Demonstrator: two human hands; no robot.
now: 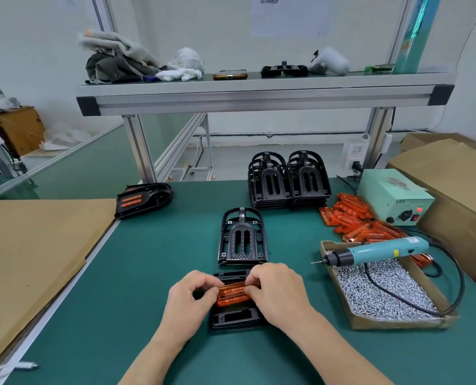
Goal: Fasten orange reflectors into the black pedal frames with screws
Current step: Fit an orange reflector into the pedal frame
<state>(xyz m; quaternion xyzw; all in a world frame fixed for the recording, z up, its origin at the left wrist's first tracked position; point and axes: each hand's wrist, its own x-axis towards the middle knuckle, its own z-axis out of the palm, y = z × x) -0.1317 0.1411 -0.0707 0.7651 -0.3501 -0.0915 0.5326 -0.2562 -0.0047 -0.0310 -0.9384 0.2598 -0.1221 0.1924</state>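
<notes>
Reflector (pixel 232 294), orange, lies across the black pedal frame (pixel 235 318) on the green table (pixel 148 273) close in front of me. My left hand (pixel 191 300) pinches its left end, my right hand (pixel 279 291) its right end (fingers curled on both). Just beyond lies a second frame (pixel 242 237). At right, the screwdriver (pixel 378 251) rests across the screw tray (pixel 392 323), beside loose reflectors (pixel 353 218).
</notes>
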